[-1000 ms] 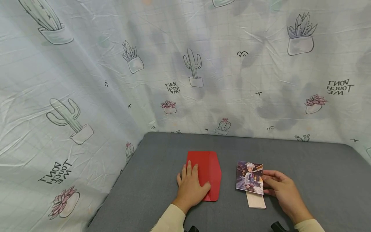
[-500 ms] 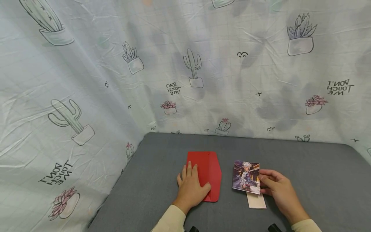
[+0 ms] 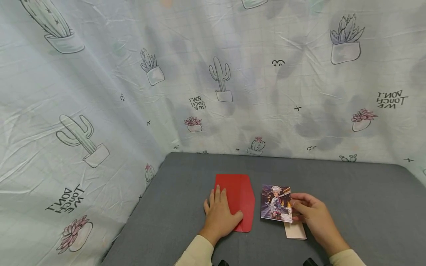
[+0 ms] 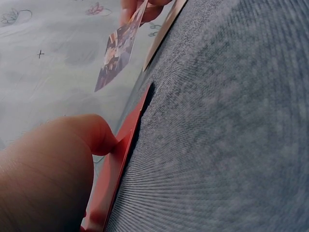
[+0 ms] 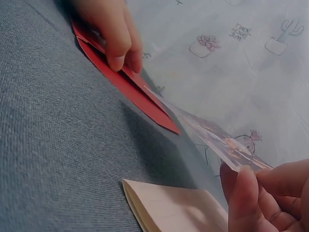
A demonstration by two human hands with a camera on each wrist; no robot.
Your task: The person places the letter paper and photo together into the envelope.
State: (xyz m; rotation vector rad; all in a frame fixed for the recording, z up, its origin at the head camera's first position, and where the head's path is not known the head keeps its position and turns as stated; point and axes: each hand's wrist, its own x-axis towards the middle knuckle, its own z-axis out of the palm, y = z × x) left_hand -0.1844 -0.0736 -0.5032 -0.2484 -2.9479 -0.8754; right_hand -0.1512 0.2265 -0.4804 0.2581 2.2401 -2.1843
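Photo card (image 3: 276,203) moved left over grey table (image 3: 159,221), curtain (image 3: 253,85) behind; right fingers (image 3: 303,198) pinch it, left fingers (image 3: 217,194) seem spread.

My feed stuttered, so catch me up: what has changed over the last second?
The right hand has moved the picture card leftward, closer to the red envelope. Its grip on the card's edge holds; nothing was newly taken or let go. The left hand still rests on the envelope, and the folded cream paper stays put.
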